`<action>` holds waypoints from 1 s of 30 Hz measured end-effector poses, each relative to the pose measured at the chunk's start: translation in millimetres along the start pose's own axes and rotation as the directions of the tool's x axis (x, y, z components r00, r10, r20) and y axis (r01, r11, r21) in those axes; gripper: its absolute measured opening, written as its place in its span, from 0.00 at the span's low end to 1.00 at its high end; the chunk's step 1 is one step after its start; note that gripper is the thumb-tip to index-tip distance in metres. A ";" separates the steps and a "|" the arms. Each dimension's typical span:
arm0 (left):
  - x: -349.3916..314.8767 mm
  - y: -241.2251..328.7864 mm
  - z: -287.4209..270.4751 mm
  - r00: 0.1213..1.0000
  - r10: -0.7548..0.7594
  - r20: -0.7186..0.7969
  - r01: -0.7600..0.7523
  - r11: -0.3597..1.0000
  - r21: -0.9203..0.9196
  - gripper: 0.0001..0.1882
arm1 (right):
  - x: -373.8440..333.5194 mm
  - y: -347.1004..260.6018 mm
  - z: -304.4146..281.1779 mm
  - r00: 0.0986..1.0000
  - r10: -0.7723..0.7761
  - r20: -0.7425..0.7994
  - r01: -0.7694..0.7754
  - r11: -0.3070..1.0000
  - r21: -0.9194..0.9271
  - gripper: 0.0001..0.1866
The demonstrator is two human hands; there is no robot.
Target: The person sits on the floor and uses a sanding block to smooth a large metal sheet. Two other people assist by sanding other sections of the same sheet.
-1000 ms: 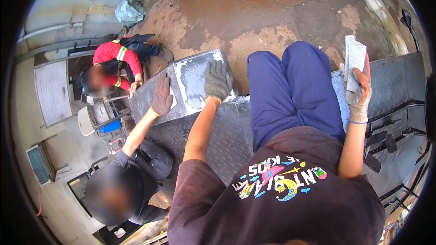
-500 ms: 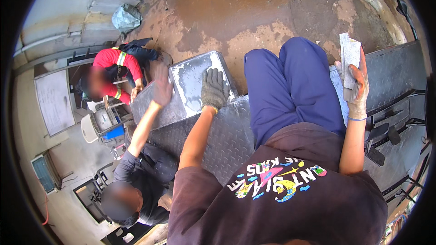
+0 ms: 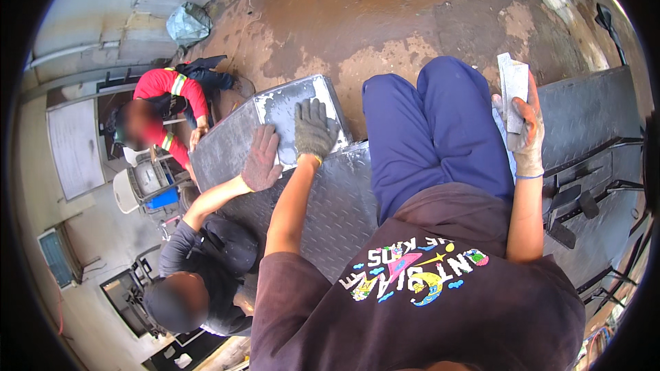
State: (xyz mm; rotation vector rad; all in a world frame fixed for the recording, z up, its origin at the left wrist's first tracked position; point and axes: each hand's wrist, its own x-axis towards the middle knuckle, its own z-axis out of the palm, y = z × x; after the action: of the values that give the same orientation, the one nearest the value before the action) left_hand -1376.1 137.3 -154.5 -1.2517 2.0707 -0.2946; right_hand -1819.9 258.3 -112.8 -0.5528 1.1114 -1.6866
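Note:
My left hand (image 3: 315, 132), in a dark grey knit glove, lies flat with its fingers stretched on a dark box-like metal panel (image 3: 230, 127), over its patch of pale grey filler (image 3: 275, 105). A co-worker's gloved hand (image 3: 261, 161) lies right beside it, on the panel's near edge. My right hand (image 3: 528, 134), in a pale glove with reddish fingers, is raised at the right beside my thigh. It grips folded strips of what looks like grey sandpaper (image 3: 514, 89), held upright between thumb and fingers.
A diamond-plate metal surface (image 3: 337, 213) extends beneath the panel and continues on my right (image 3: 584, 110). One person in a red sleeve (image 3: 194, 102) crouches at the panel's far left end; another in dark clothes (image 3: 220, 288) is at lower left. A chair (image 3: 130, 189) stands behind them.
My left hand has slid slightly left and nearer on the panel. The co-worker's gloved hand has come down toward me, closer to my left wrist. My right hand still holds the sandpaper.

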 end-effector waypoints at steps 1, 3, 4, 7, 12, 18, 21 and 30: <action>-7.1 2.7 -0.4 0.998 0.054 0.017 -0.054 0.998 0.013 0.39 | -1.8 -2.3 -1.7 1.000 -0.010 0.001 0.010 1.000 0.024 0.37; -22.1 -0.3 -2.1 0.984 0.178 0.008 -0.178 0.984 -0.003 0.40 | -5.1 -5.4 -2.5 1.000 -0.004 -0.020 0.005 0.998 0.059 0.38; -28.1 -10.1 3.6 0.975 0.221 0.001 -0.221 0.975 0.001 0.40 | -4.1 -6.9 2.3 0.999 0.010 -0.035 -0.007 0.997 0.076 0.38; -23.9 -21.9 6.9 0.983 0.185 0.019 -0.185 0.982 0.021 0.39 | -6.8 -3.8 2.3 0.999 0.036 -0.036 -0.032 0.996 0.084 0.39; 28.6 -34.7 -6.1 0.985 -0.171 -0.032 0.167 0.981 -0.099 0.39 | -1.6 -0.9 16.7 0.999 0.023 0.041 -0.026 0.995 0.092 0.39; 12.7 -5.1 -6.8 0.987 0.119 -0.112 -0.117 0.993 0.029 0.36 | -6.1 -6.7 11.4 0.997 0.061 -0.049 -0.056 0.992 0.110 0.39; -16.4 -0.9 -4.9 0.968 0.243 -0.062 -0.245 0.969 -0.032 0.34 | -8.3 -7.3 8.1 0.995 0.051 -0.089 -0.038 0.990 0.139 0.38; -51.4 -38.0 16.0 0.991 0.107 -0.077 -0.109 0.993 -0.033 0.35 | 4.8 23.7 -9.3 0.998 -0.031 0.060 0.025 0.996 0.090 0.38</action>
State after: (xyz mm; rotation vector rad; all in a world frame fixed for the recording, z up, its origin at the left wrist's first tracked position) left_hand -1324.0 163.9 -124.1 -1.1612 2.2087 -0.2577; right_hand -1817.5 256.0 -138.5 -0.5618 0.9843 -1.7231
